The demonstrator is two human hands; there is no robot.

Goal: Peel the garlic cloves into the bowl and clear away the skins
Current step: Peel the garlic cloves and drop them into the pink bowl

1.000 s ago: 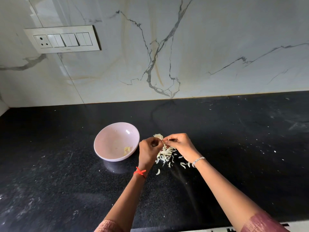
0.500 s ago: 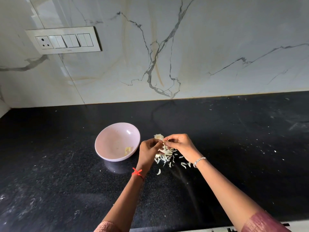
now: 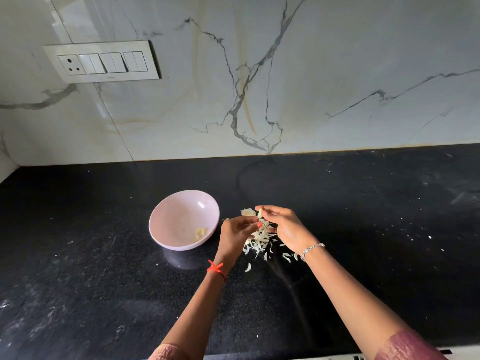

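The right hand [image 3: 285, 227] has its grip pinched on a pale garlic clove [image 3: 260, 213] at the fingertips. Half a second ago both hands met on it; now the left hand [image 3: 235, 233] has dropped slightly nearer and left, its fingers curled. Whether its grip holds a skin I cannot tell. The loose skins [image 3: 261, 241] lie heaped on the black table [image 3: 104, 255] beneath the hands. Just left stands the pink bowl [image 3: 166, 211], unmoved, with peeled cloves [image 3: 200, 232] inside.
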